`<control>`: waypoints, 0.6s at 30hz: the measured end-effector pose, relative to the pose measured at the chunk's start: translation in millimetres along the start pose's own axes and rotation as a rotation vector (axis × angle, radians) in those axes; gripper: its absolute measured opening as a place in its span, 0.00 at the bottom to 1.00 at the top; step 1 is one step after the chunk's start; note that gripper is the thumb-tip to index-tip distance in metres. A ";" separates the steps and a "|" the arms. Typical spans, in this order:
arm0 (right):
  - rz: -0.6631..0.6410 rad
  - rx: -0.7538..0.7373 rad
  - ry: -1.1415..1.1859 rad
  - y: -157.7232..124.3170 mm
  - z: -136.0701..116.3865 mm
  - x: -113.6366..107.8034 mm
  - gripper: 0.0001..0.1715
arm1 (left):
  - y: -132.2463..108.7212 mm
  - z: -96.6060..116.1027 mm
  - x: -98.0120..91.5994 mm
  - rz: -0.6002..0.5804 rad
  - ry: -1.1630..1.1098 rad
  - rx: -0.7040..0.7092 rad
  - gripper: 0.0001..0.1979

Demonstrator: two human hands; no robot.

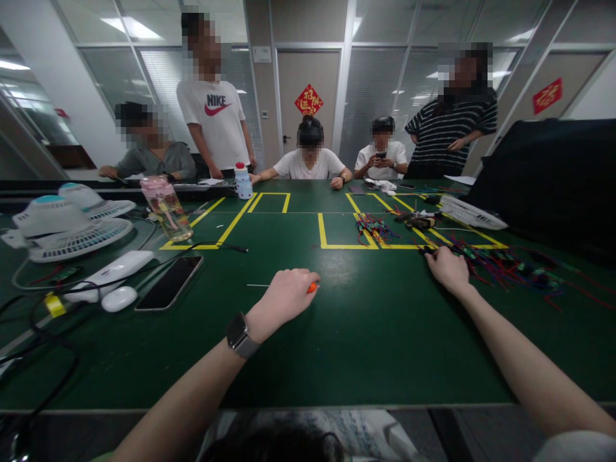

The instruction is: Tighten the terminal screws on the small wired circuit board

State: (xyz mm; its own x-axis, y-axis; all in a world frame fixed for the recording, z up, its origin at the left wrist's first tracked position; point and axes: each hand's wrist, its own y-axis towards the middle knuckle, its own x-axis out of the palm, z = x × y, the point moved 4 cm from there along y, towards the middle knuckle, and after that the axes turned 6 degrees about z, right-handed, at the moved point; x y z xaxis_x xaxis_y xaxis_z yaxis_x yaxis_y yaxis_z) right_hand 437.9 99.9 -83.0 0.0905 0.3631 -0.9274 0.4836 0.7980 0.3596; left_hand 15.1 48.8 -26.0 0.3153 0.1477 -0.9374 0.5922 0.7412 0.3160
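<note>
My left hand (290,290) rests over the middle of the green table, closed around a screwdriver (312,288). Its orange handle end shows at the fingertips, and the thin metal shaft sticks out to the left. Farther right, my right hand (449,269) is at the left edge of a pile of small circuit boards with red and blue wires (510,268). Its fingers are drawn together at a small dark thing too unclear to name. A second bunch of wires (373,228) lies farther back, inside yellow tape lines.
Dark-handled pliers (418,221) lie behind my right hand, near a white fan-like object (472,212). At left are a phone (171,283), a white earbud case (119,298), cables, white fans (72,228) and a pink-lidded bottle (167,208). Several people are across the table.
</note>
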 end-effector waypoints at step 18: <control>-0.006 0.058 -0.047 -1.9 -9.0 -4.5 0.24 | -1.2 1.8 1.8 0.015 0.013 0.029 0.12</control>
State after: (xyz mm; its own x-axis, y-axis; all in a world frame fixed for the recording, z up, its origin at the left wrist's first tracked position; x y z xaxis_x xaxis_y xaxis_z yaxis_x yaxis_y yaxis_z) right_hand 428.7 101.1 -78.6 0.1273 0.3346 -0.9337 0.5336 0.7704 0.3489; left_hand 16.3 47.0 -27.8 0.3153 0.1672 -0.9342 0.6090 0.7193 0.3343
